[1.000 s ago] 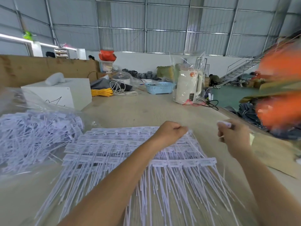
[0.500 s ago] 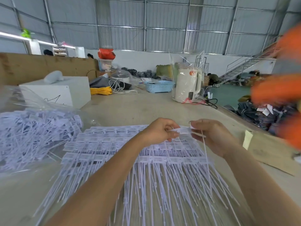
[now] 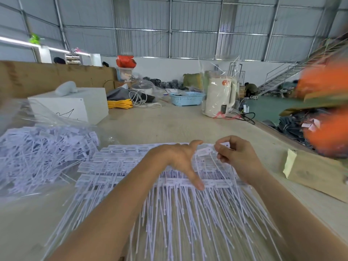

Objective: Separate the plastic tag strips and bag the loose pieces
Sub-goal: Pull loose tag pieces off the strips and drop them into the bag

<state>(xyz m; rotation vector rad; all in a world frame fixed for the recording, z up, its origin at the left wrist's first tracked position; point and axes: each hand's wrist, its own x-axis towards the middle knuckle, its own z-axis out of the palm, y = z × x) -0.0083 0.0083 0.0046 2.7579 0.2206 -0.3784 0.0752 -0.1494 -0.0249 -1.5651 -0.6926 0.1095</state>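
Several white plastic tag strips [image 3: 120, 172] lie in overlapping rows on the table, their thin tails pointing toward me. My left hand [image 3: 180, 161] lies flat on the rows with fingers spread, thumb pressing the nearest strip. My right hand [image 3: 233, 157] pinches one tag [image 3: 205, 150] at the top right of the stack; its thin tail curves down past my wrist. A clear plastic bag [image 3: 41, 146] at the left holds a heap of loose separated tags.
A white box [image 3: 75, 105] stands behind the bag. Far back are a yellow cable coil [image 3: 120, 104], a blue basket [image 3: 187, 98] and a bagged white kettle [image 3: 219, 97]. A cardboard piece [image 3: 316, 172] lies at the right edge. Blurred orange shapes [image 3: 327, 110] sit at right.
My left hand has let go of the tag and opened flat onto the strips. My right hand keeps its pinch on the tag, which has shifted slightly right.
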